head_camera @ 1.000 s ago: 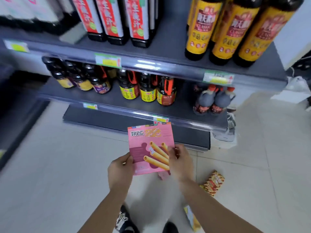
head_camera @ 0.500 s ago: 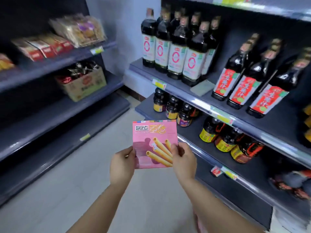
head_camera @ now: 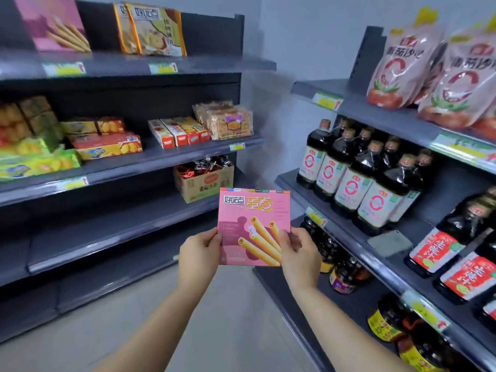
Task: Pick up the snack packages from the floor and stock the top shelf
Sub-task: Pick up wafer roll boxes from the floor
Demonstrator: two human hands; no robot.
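A pink egg-roll snack box (head_camera: 254,218) is held upright in front of me at chest height. My left hand (head_camera: 200,255) grips its lower left edge and my right hand (head_camera: 298,253) grips its lower right edge. The top shelf (head_camera: 128,66) of the left rack runs across the upper left. On it stand a matching pink egg-roll box (head_camera: 52,24) and yellow cookie packages (head_camera: 153,29). The floor packages are out of view.
The left rack holds biscuit boxes (head_camera: 104,142) on its middle shelf and a cardboard carton (head_camera: 204,181) lower down; its lower shelves (head_camera: 102,232) are bare. The right rack carries soy-sauce bottles (head_camera: 357,178), red-label bottles (head_camera: 451,253) and tomato-sauce pouches (head_camera: 429,63). The aisle floor (head_camera: 188,331) lies between.
The view has swung up and left from the floor and low sauce shelves to the snack rack. The pink box has stayed in both hands, raised with me.
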